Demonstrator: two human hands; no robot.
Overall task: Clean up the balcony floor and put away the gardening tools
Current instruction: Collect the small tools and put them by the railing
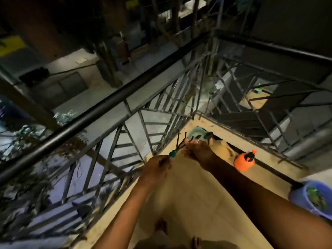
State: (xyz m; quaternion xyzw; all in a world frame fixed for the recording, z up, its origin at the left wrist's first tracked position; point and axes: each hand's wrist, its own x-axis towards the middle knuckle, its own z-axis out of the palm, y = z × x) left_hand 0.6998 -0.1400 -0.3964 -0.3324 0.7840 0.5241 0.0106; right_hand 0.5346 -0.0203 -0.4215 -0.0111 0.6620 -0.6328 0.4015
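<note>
Night, balcony, view blurred. Step in hand, as I judge it: tidying a tool before putting it away, not the floor itself. Left hand [156,166], centre of frame, grips the handle of a small hand rake [173,154] by its lower end, fingers wrapped round it, teal collar showing just above the fist. Rake points up and right, dark prongs fanning toward the corner of the railing [107,106]. Right hand [197,150] comes in from the right, just above and right of the left, fingers curled in at the base of the prongs; whether they pinch the prongs or something caught in them, blur does not let me tell. So the rake sits between both hands, handle low in the left, head in the right, held over the pale floor [197,194] close to the rail. On the floor: orange sprayer [244,161] right of centre along the edge, a teal object [197,134] in the far corner just beyond the right hand, kind unclear, and a blue bucket [298,196] with green matter inside at the right edge. Next move likely calls for freeing the prongs, then carrying the rake off one-handed; sprayer and corner item not yet collected
</note>
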